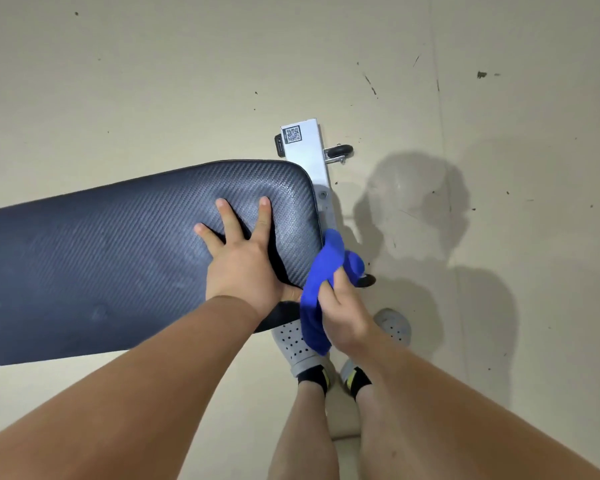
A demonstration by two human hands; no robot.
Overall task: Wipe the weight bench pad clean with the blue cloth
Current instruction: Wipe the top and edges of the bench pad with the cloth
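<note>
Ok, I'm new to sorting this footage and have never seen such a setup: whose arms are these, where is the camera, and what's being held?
There is no machine here. The single picture comes from a camera worn on a person's head, looking down, so the two bare arms are their own. The left hand lies flat with fingers spread on the dark blue textured weight bench pad. The right hand grips a bunched bright blue cloth beside the pad's end. Past the pad juts a silver metal frame bar with a code sticker and a small black wheel. Below are the person's grey perforated shoes on the beige floor.
</note>
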